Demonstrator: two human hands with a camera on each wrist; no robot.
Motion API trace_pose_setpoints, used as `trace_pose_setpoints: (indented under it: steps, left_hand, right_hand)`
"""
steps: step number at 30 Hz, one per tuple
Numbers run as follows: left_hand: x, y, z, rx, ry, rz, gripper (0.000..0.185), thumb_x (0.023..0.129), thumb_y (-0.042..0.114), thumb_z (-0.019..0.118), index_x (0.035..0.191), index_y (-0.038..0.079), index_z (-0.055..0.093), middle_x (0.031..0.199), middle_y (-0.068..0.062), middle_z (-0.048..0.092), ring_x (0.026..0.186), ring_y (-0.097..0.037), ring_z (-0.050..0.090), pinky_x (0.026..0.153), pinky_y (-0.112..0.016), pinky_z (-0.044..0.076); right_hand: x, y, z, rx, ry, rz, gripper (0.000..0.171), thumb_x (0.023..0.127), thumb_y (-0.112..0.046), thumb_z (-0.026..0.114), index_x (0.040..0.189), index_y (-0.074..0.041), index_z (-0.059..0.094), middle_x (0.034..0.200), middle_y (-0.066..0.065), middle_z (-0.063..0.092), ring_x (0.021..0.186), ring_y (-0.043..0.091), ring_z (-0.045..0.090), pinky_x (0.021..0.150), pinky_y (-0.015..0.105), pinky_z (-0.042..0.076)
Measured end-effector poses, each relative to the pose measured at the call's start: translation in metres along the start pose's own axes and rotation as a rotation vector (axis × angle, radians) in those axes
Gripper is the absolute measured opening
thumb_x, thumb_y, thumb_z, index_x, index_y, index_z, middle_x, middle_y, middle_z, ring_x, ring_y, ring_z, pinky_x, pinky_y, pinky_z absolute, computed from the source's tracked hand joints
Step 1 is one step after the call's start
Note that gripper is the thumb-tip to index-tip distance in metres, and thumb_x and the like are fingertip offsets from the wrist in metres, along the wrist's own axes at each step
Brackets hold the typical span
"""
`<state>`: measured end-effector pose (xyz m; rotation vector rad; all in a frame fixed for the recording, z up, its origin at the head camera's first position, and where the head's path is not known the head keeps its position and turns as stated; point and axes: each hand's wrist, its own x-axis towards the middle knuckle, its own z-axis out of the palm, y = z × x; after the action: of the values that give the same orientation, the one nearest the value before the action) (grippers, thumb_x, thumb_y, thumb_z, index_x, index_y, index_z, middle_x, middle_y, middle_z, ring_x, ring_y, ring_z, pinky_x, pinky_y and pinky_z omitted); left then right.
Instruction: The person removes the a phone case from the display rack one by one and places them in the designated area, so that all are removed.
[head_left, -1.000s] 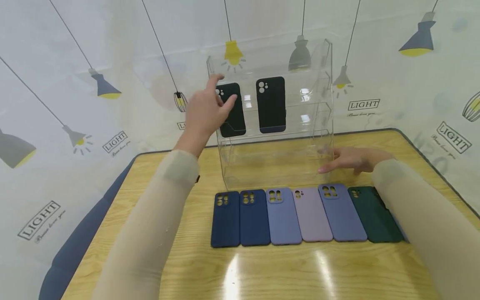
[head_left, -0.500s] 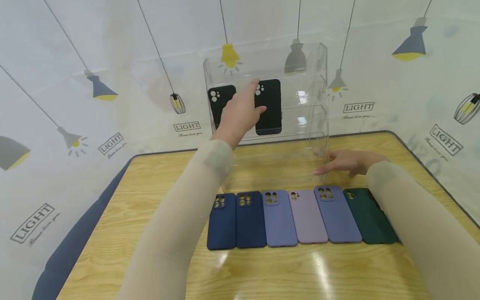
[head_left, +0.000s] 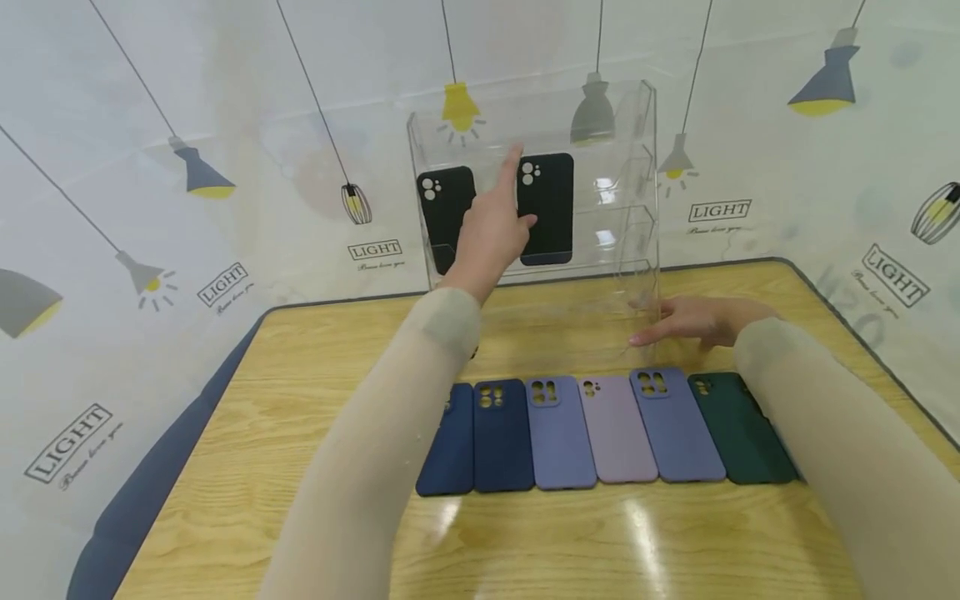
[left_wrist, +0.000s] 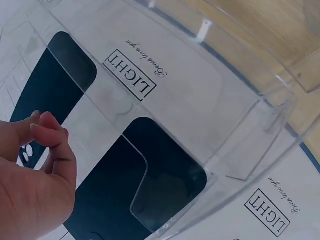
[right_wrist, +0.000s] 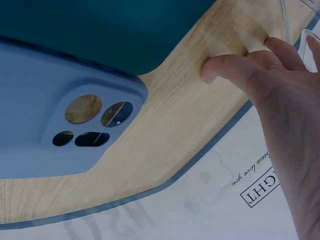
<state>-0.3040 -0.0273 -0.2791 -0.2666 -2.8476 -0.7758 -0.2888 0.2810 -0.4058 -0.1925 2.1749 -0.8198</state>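
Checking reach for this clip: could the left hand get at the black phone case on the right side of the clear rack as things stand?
Probably yes. The left hand is raised right beside that black case, fingers relaxed and holding nothing, and the clear rack appears open at the front.

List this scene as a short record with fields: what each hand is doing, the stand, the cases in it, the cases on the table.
left hand: raised in front of the clear acrylic stand, fingers straight, holding nothing
right hand: resting on the wooden table at the stand's lower right corner, fingers extended
cases in stand: two black phone cases, left one, right one, upright on one tier
cases on table: a row lying flat in front of the stand; visible are two navy, periwinkle, lilac, periwinkle, dark green
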Motion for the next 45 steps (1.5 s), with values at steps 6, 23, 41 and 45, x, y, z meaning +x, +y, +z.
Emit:
trace_pose_setpoints:
  steps: [6, 23, 41, 45]
  left_hand:
    - [0.000, 0.003, -0.001, 0.042, -0.040, 0.000, 0.087, 0.108, 0.027, 0.065, 0.170, 0.044, 0.007, 0.078, -0.006, 0.068, 0.052, -0.021, 0.049, 0.052, -0.032, 0.036]
    - [-0.036, -0.010, -0.047, -0.116, 0.231, 0.225, 0.074, 0.104, 0.019, 0.071, 0.165, 0.044, 0.036, 0.106, -0.006, 0.082, 0.085, -0.020, 0.074, 0.080, -0.034, 0.058]
    - [-0.131, -0.162, -0.082, -0.324, -0.399, -0.266, 0.086, 0.101, 0.000, 0.070, 0.169, 0.032, 0.030, 0.111, -0.024, 0.077, 0.083, -0.028, 0.075, 0.077, -0.046, 0.068]
    - [-0.151, -0.207, -0.069, -0.356, -0.525, -0.370, 0.085, 0.101, 0.001, 0.069, 0.171, 0.023, 0.026, 0.097, -0.020, 0.075, 0.078, -0.026, 0.072, 0.078, -0.047, 0.068]
  right_hand:
    - [0.001, -0.001, 0.002, -0.002, -0.001, 0.003, 0.115, 0.098, -0.062, 0.066, 0.172, -0.015, -0.009, 0.174, 0.034, -0.013, 0.158, 0.063, -0.003, 0.116, 0.088, 0.018]
    - [-0.001, 0.005, 0.001, -0.009, -0.004, -0.004, 0.110, 0.100, -0.061, 0.064, 0.172, -0.024, -0.010, 0.173, 0.033, -0.019, 0.158, 0.064, -0.006, 0.115, 0.089, 0.017]
    - [-0.001, -0.001, 0.004, 0.009, 0.015, -0.014, 0.113, 0.099, -0.059, 0.067, 0.172, -0.023, -0.012, 0.173, 0.032, -0.021, 0.157, 0.064, -0.007, 0.115, 0.090, 0.014]
    - [0.000, -0.001, 0.006, 0.016, 0.009, -0.016, 0.113, 0.099, -0.060, 0.067, 0.172, -0.025, -0.012, 0.174, 0.030, -0.022, 0.158, 0.064, -0.008, 0.115, 0.090, 0.013]
